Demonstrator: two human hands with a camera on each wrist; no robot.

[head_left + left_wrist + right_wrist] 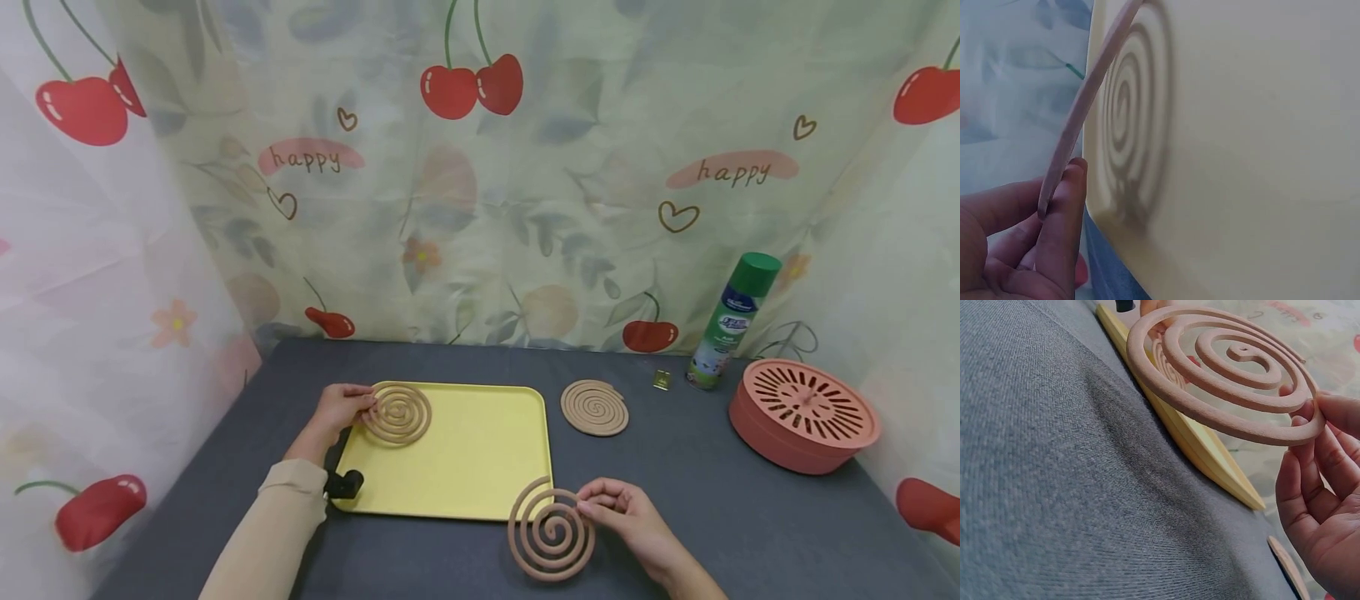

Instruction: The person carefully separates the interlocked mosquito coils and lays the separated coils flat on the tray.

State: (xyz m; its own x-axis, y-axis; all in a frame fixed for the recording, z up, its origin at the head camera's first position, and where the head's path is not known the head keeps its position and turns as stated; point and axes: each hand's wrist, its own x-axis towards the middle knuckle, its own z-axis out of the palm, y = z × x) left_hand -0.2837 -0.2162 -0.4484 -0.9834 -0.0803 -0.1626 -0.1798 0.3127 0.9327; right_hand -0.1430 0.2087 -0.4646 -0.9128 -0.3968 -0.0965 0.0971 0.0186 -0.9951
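Observation:
My left hand (343,404) pinches the outer ring of a brown mosquito coil (1075,119) over the back left corner of the yellow tray (480,442). In the left wrist view this coil appears edge-on, raised above the tray, and casts a spiral shadow on it. Out past the tray's front right corner, my right hand (630,521) holds a second mosquito coil (1254,433) by its edge between thumb and fingers. That coil hangs in the air, tilted, its rings spread apart. A third, tightly wound coil (595,408) lies flat on the table right of the tray.
At the back right stand a green spray can (731,325) and a round pink slotted-lid box (806,417). A small gold metal piece (662,380) lies near the can. A printed curtain (480,183) closes off the table's back and sides.

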